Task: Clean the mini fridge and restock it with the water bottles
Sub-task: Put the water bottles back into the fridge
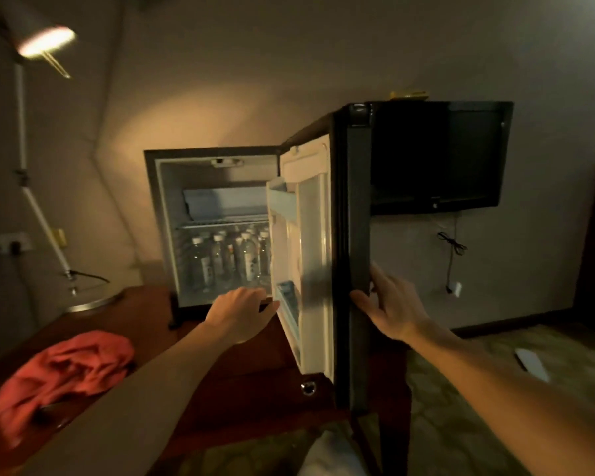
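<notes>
The right hand (389, 304) grips the open mini fridge door's (352, 235) edge; the left hand (241, 309), loosely curled and holding nothing, reaches toward the water bottles (227, 259) inside the mini fridge (165, 214).

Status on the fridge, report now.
Right hand grips the open fridge door edge; left hand empty at the fridge mouth. Water bottles stand on the bottom level. Red cloth on the table, nothing blocking.
</notes>
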The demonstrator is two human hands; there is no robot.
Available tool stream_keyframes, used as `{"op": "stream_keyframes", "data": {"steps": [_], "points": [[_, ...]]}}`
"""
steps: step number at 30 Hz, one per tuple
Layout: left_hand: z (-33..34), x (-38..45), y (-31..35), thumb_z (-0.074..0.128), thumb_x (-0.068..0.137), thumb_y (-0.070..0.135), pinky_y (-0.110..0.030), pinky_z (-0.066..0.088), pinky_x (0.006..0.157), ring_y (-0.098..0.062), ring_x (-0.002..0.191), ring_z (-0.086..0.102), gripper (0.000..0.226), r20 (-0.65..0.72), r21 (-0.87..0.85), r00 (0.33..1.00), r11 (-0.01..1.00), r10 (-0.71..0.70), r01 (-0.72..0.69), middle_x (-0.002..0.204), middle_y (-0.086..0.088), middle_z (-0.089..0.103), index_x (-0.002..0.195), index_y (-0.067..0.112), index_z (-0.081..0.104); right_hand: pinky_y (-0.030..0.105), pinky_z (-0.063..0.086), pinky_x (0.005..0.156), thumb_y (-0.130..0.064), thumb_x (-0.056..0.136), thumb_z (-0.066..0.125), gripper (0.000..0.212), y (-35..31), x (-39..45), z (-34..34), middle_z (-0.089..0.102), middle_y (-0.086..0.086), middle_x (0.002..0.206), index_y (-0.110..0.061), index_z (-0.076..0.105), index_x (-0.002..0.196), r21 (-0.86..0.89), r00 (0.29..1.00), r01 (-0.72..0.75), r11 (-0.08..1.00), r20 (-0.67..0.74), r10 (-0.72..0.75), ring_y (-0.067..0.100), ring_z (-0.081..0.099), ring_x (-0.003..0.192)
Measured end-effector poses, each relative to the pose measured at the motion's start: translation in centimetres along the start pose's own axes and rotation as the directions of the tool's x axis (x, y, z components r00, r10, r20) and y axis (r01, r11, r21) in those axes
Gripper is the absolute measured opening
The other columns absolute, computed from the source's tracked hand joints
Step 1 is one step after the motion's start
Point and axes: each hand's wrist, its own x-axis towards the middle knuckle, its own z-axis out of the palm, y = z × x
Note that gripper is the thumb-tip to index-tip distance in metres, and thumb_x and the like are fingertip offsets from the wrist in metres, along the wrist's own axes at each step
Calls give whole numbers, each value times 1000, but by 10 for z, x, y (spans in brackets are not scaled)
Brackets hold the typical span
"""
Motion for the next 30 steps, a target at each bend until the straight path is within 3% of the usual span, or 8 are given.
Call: {"op": "stream_keyframes", "data": {"steps": [2, 5, 9, 13, 18, 25, 30], "points": [[-1, -7, -22, 37, 97, 59, -37, 52, 74, -22, 90, 64, 42, 7, 25, 999, 999, -46, 45, 101, 2, 66, 99, 24, 61, 30, 49, 73, -77, 86, 27, 67, -18, 7, 24, 58, -8, 103, -24, 55, 115, 9, 996, 34, 999, -78, -34, 9, 55, 92], [-3, -19, -56, 38, 96, 60, -37, 51, 74, -23, 93, 65, 42, -11, 33, 991, 991, -131, 131, 101, 2, 67, 96, 25, 61, 19, 42, 66, -76, 86, 32, 58, -51, 19, 57, 52, -10, 100, -25, 51, 108, 70, 984, 101, 992, -156, -89, 5, 49, 88], [-4, -39, -96, 38, 96, 60, -38, 53, 79, -22, 95, 66, 45, -22, 14, 974, 974, -226, 226, 105, 0, 67, 107, 23, 62, 9, 35, 63, -79, 82, 34, 65, -83, 36, 95, 45, -12, 106, -22, 47, 112, 101, 986, 142, 985, -106, -131, 0, 42, 93], [-2, -62, -131, 39, 96, 58, -36, 47, 73, -25, 102, 65, 44, -47, 92, 954, 949, -297, 300, 110, -2, 67, 106, 22, 62, 18, 42, 62, -81, 82, 30, 69, -105, 56, 132, 43, -3, 115, -21, 41, 113, 41, 985, 172, 984, -38, -171, 10, 43, 102], [0, -86, -171, 37, 95, 61, -39, 51, 78, -25, 106, 63, 49, -54, 123, 930, 922, -363, 367, 112, -3, 67, 110, 21, 61, 26, 48, 77, -72, 86, 33, 68, -127, 80, 173, 37, 0, 133, -20, 40, 129, -7, 984, 159, 987, 75, -159, 14, 40, 118], [7, -86, -203, 37, 98, 54, -38, 54, 82, -19, 100, 63, 40, -87, 133, 916, 907, -391, 400, 107, 1, 65, 108, 21, 58, 32, 44, 99, -54, 95, 42, 55, -127, 127, 229, 33, 1, 145, -25, 33, 141, -53, 972, 125, 991, 206, -111, 16, 36, 130], [15, -49, -209, 40, 99, 50, -32, 54, 75, -13, 90, 62, 32, -114, 40, 928, 932, -355, 361, 99, 5, 62, 103, 24, 57, 37, 41, 100, -46, 97, 38, 52, -115, 164, 256, 32, 1, 145, -25, 29, 144, -92, 955, 111, 990, 285, -81, 20, 35, 129]]}}
